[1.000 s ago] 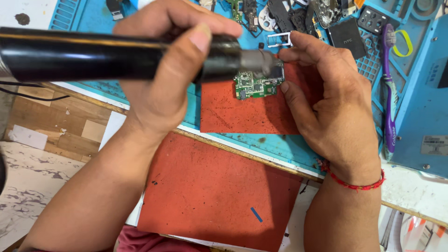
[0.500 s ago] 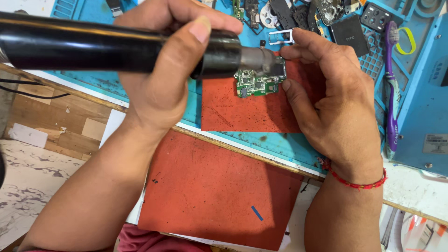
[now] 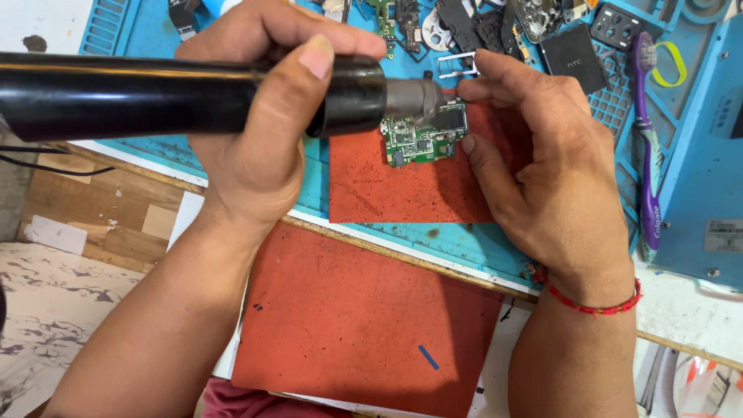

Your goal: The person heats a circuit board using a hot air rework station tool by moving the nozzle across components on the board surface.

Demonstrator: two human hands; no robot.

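A blue work mat (image 3: 480, 248) covers the surface from about 9 o'clock through 3 o'clock, with a large red pad (image 3: 364, 317) lying loose toward 6 o'clock. A smaller red pad (image 3: 402, 186) sits on the mat near centre, probably to shield it from heat. The left hand (image 3: 255, 131) is wrapped tight around a long black hot-air handle (image 3: 155, 93), thumb on top, so its metal nozzle (image 3: 414, 98) points down at the small green circuit board (image 3: 424, 133) lying on the small pad. The right hand (image 3: 549, 178) comes in from 3 o'clock, fingers spread narrowly, thumb and fingertips bracing the board's edge to keep it steady. A purple toothbrush (image 3: 648, 147) lies at 3 o'clock; loose phone parts (image 3: 495, 23) crowd 12 o'clock.
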